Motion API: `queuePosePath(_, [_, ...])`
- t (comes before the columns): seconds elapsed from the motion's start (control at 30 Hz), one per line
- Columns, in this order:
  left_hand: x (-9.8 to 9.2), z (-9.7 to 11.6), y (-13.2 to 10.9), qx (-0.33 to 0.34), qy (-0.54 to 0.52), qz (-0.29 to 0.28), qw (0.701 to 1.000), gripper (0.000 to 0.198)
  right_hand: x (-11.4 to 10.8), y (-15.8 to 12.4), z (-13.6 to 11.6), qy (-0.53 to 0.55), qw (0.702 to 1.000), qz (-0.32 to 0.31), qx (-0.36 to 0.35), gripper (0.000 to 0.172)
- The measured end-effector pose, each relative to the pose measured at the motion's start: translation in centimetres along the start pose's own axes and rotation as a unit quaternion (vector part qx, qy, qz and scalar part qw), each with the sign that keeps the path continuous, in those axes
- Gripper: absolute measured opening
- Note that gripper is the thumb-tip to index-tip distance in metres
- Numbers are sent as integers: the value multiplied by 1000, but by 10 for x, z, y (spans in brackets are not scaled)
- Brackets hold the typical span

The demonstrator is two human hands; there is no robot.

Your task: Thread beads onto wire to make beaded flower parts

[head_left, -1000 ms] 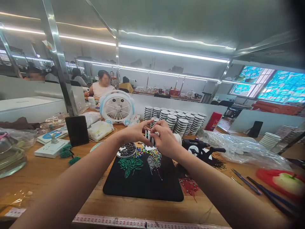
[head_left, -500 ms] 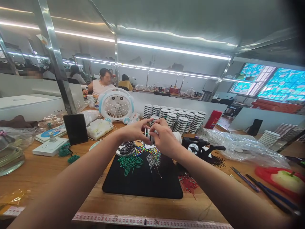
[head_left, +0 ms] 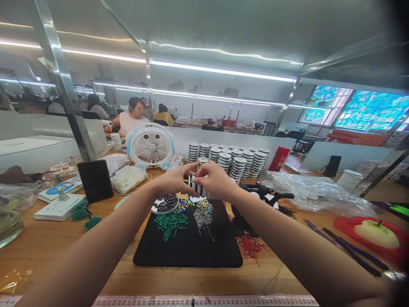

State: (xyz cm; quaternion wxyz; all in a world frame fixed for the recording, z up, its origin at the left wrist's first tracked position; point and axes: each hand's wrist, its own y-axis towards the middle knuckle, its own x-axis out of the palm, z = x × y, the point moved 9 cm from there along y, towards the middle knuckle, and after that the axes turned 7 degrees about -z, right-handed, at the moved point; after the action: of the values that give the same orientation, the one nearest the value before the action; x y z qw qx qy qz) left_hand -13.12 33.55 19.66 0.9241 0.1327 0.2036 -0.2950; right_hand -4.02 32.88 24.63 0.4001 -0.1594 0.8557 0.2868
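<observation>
Above the far edge of a black mat (head_left: 188, 251), my left hand (head_left: 175, 180) and my right hand (head_left: 215, 180) are closed on a small group of white-rimmed spools (head_left: 197, 186) with dark thread. The left fingers grip the spools from the left, the right fingers from the right. Below them on the mat lie green tubes (head_left: 171, 223), mixed coloured beads (head_left: 184, 205) and silvery pins (head_left: 203, 215). A white dish (head_left: 157, 209) of dark beads stands beside the green tubes.
Behind my hands are stacked spools (head_left: 238, 167), a white fan (head_left: 151, 147) and a partition. A phone (head_left: 95, 181) stands left. Right are a black device (head_left: 271, 192), red pieces (head_left: 251, 246), pliers (head_left: 351, 251) and a bitten apple (head_left: 377, 233). People sit beyond.
The camera view has turned slightly, shifting most of the scene left. Both hands keep their hold, and the spools between them now show at a slightly different angle.
</observation>
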Motion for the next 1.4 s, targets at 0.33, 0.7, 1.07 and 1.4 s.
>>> queuePosePath(0.33, [6,7,0,13,-1,-8,1000,96,1,0,2,31,999,2,5,13])
queuePosePath(0.7, [18,44,-26,101,200,106,969,80,-29,-43,21,44,990,135,-4,5])
queuePosePath(1.07, [18,46,-31,170,155,260,938,15,-26,-55,3,-66,985,137,-85,17])
queuePosePath(1.4, [12,80,-53,245,256,363,861,8,-13,-54,3,-174,980,65,-74,18])
